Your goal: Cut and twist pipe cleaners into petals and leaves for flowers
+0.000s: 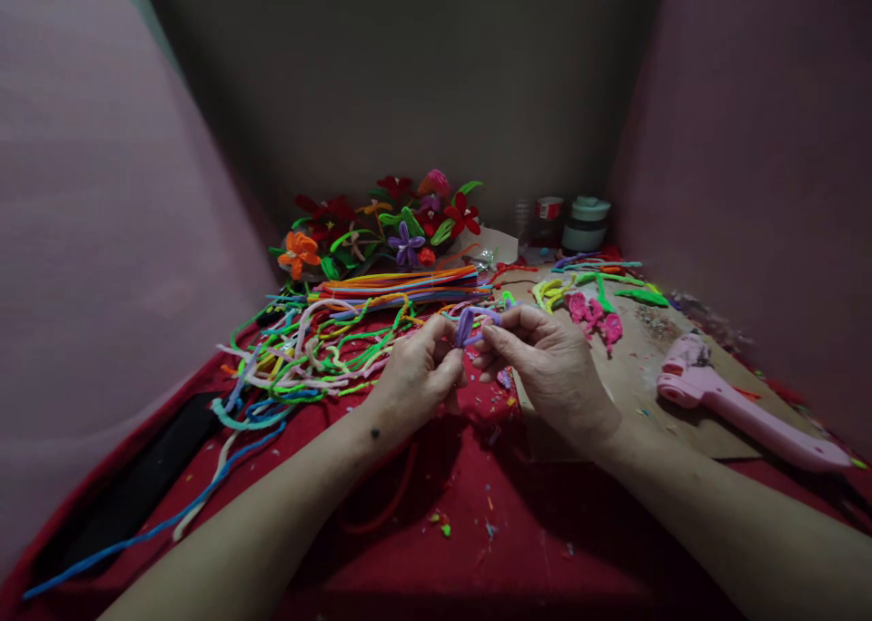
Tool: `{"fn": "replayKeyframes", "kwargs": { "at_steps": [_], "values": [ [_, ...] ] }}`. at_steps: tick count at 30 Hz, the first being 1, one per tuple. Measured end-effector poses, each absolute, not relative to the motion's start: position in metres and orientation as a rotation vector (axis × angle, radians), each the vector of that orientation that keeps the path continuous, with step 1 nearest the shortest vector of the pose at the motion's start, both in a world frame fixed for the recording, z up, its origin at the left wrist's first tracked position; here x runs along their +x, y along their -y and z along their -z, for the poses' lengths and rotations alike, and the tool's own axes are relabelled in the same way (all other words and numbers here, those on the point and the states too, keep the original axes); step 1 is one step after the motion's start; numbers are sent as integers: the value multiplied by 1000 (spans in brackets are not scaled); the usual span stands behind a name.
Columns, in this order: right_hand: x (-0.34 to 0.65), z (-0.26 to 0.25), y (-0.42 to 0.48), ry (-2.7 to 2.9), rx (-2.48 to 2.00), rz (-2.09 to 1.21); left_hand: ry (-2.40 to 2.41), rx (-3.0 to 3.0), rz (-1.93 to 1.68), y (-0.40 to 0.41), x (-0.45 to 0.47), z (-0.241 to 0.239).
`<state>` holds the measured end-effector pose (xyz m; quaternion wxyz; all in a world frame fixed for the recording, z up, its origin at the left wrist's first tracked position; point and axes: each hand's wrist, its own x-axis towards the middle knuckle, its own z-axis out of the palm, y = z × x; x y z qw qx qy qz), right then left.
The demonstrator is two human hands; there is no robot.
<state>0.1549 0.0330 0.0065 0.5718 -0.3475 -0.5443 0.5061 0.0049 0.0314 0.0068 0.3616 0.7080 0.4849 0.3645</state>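
Over red cloth [494, 562], by cardboard [630, 385] edge | left hand [423, 367], right hand [555, 367] pinching purple stem [464, 328] | room between forearms [292, 512]

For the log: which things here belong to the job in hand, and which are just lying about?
Belong to the job:
- purple fuzzy strip, pinched by the left hand and right hand
- probably the loose fuzzy strips, similar material

Apparently just lying about:
- lidded jar
- flowers at the back
- pink glue gun, unheld
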Motion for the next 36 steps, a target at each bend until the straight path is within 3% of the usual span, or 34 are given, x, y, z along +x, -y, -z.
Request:
{"fn": "replayKeyframes", "kwargs": {
  "at_steps": [10, 30, 36],
  "values": [
    [158, 1, -42, 1380, -980, -1414, -1067, 1565, -883, -31, 10, -13],
    [161, 2, -52, 1076, -770, -1459, -1195, 1710, -605, -33, 5, -17],
    [161, 0, -51, 1136, -825, -1389, -1292, 1819, -740, -33, 1, -20]
  ]
}}
